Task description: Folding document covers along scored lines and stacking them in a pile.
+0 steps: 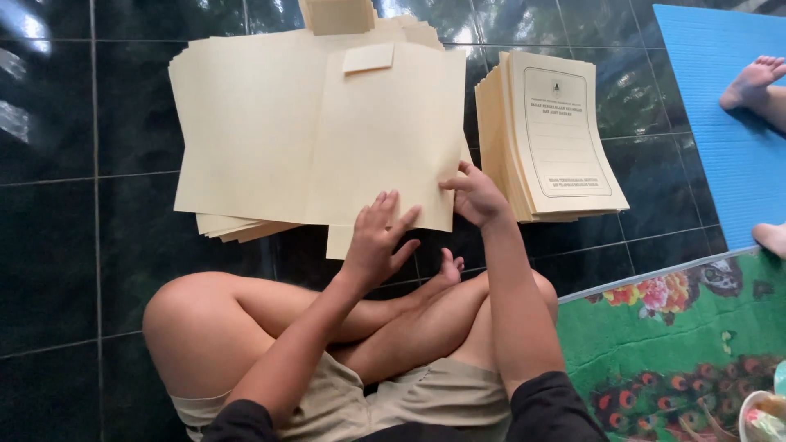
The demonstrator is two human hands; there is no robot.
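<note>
A pile of unfolded cream paper folders (246, 131) lies on the dark tiled floor in front of my crossed legs. My left hand (377, 241) rests with fingers spread on the near edge of the top sheet. My right hand (477, 196) pinches that sheet's lower right corner. The top sheet's right half (385, 139) has a small tab near its top. To the right stands a neat stack of folded cream folders (561, 135) with a printed front.
A blue mat (720, 98) lies at the far right with another person's bare feet (753, 82) on it. A green patterned mat (679, 344) covers the floor at lower right. A small bowl (765, 417) sits in the bottom right corner.
</note>
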